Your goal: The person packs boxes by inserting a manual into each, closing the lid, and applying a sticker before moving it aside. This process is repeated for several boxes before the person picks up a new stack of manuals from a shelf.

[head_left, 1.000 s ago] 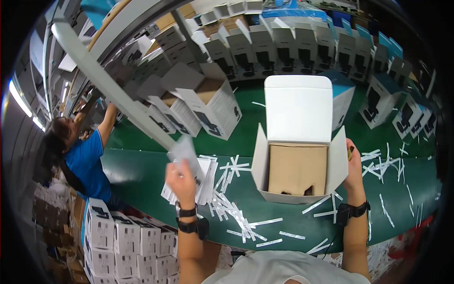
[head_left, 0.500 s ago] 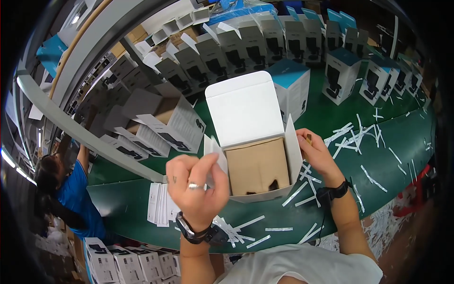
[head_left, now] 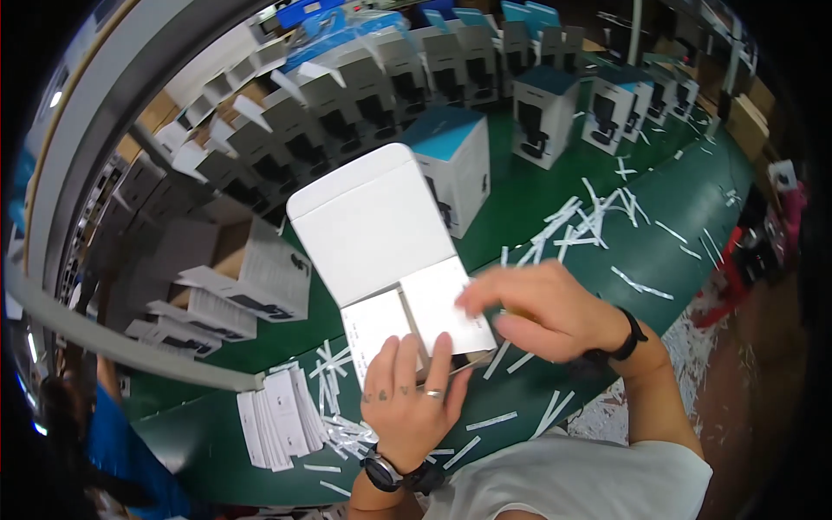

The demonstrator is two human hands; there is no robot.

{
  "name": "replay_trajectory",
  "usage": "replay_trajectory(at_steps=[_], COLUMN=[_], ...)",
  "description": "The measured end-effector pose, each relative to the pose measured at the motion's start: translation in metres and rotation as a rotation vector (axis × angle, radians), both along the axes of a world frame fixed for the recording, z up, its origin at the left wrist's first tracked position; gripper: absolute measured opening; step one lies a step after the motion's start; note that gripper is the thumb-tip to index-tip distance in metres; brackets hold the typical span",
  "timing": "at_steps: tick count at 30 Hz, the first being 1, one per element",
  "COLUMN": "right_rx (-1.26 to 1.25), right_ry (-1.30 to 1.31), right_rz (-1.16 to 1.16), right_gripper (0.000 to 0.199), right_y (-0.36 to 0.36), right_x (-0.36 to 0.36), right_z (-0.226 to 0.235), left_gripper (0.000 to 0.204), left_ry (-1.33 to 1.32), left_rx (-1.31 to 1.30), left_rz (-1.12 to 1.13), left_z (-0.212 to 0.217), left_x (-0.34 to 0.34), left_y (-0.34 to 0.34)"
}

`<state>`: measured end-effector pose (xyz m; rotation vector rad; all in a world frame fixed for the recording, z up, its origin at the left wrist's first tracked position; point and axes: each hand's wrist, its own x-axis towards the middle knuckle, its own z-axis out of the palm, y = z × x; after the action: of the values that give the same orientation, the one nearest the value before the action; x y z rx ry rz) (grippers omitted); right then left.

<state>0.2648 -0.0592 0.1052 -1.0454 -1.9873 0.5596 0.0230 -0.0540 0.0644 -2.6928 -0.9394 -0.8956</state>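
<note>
Two hands on white carton at near edge of green tabletop. Carton matte cardboard, rectangular; long axis runs near to far, open lid flap pointing far-left. Left hand grip pressed flat on near flap, fingers together. Right hand grip spread, fingertips pushing right inner flap down. White paper strips scattered right.

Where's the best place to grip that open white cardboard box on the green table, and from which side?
Probably by the two side walls of the open white cardboard box, low down, coming from the near edge. Its big lid stands open at the far side, and the inner flaps are folded over the top under the left hand and right hand, so the top gives little purchase.
</note>
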Motion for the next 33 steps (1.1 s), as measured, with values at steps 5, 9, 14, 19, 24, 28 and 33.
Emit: replay_trajectory(at_steps=[5,9,14,19,24,28,33], right_rx=[0.107,0.118,0.113,0.105,0.017,0.082,0.129], right_ry=[-0.206,-0.279,-0.309,-0.256,-0.088,-0.296,-0.466], right_rz=[-0.341,-0.414,-0.467,-0.430,-0.135,-0.081,-0.092], right_gripper=[0.013,0.012,0.011,0.012,0.014,0.014,0.021], right_y=[0.026,0.028,0.028,0.032,0.039,0.071,0.078], right_x=[0.003,0.002,0.000,-0.010,-0.047,-0.089,-0.108], right_z=[-0.009,-0.007,-0.004,-0.007,0.021,0.008,0.004], left_gripper=[0.043,0.043,0.043,0.043,0.042,0.039,0.035], left_ry=[-0.044,-0.035,-0.028,-0.010,-0.059,-0.085,-0.139], left_rx=[0.033,0.040,0.026,0.046,0.041,0.083,0.136], left_rz=[0.049,0.033,0.033,0.030,0.008,0.028,-0.016], left_z=[-0.004,-0.005,-0.006,-0.009,-0.010,-0.017,-0.020], left_x=[0.007,0.003,0.002,0.000,-0.002,-0.006,-0.004], left_y=[0.000,0.002,0.002,0.004,0.005,0.005,0.011])
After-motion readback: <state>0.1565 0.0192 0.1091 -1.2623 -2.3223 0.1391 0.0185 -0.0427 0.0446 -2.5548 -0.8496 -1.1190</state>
